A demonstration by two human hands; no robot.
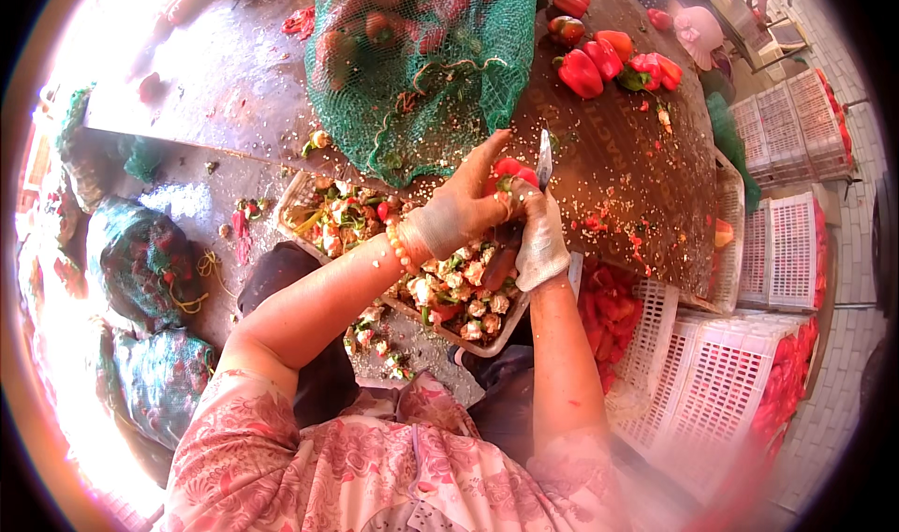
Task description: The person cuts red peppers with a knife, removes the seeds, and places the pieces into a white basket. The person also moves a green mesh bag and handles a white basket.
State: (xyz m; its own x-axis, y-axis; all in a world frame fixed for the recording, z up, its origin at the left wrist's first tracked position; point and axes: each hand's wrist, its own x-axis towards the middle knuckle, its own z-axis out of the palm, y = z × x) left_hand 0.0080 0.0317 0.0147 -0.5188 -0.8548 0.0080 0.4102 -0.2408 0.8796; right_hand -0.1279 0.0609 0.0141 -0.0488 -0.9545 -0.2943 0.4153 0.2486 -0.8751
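Observation:
In a light work glove, my left hand (pixel 463 205) holds a red bell pepper (pixel 513 174) just beyond the table's near edge. Close against it, my right hand (pixel 539 233), gloved too, grips a knife whose short metal blade (pixel 545 154) points away from me. Below both hands lies a shallow plastic tray (pixel 491 349) heaped with cut pepper cores and stems (pixel 449 286). A green mesh sack (pixel 421 75) of red peppers lies open towards me on the table, its mouth near my left hand. Several whole red peppers (pixel 581 74) sit to the sack's right.
Seeds and scraps cover the brown tabletop (pixel 632 181). At my right stand white plastic crates (pixel 723 384) of red peppers, with more crates (pixel 786 124) behind. Full mesh sacks (pixel 133 258) stand at the left. Another person in a pink hat (pixel 698 33) is at the far right.

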